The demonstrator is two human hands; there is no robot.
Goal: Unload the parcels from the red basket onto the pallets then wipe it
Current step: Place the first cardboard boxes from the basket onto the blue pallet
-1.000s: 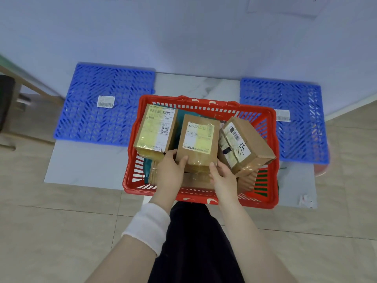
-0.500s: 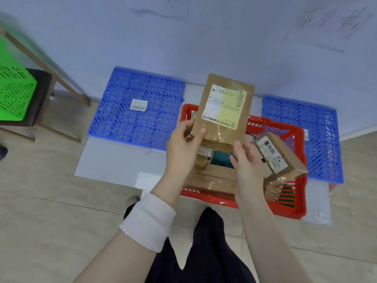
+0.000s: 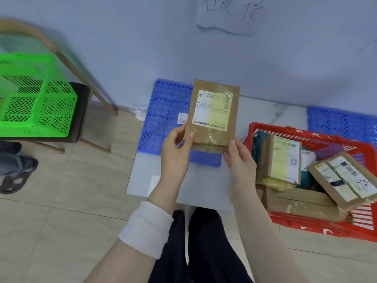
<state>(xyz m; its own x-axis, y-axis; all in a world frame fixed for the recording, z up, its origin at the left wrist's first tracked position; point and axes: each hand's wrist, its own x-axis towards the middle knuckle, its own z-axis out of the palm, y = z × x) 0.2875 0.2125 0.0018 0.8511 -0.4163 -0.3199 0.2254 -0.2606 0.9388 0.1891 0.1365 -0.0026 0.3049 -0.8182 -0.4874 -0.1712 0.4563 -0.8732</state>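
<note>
Although one brown cardboard parcel with a white-and-yellow label (image 3: 214,117) is out of the red plastic mesh basket (image 3: 324,228), the unloading looks barely begun. The parcel is held upright in the air over the near edge of the left blue plastic grid pallet (image 3: 163,111). The left hand (image 3: 175,154) pinches its near left corner, thumb on the front, and the right hand (image 3: 238,162) curls round its near right corner. At least three boxes lie in the basket at the right: an upright yellow-labelled carton (image 3: 283,160), a tilted box with a handwritten number (image 3: 346,178) and a flat carton (image 3: 302,201) under them. No parcel shows on the visible part of either pallet, the right blue grid pallet (image 3: 336,121) included, and I judge the wiping has yet to start. A green plastic basket (image 3: 36,99) sits on a dark stool (image 3: 81,111) far left, well apart, and nothing stands between the parcel and the left pallet.
</note>
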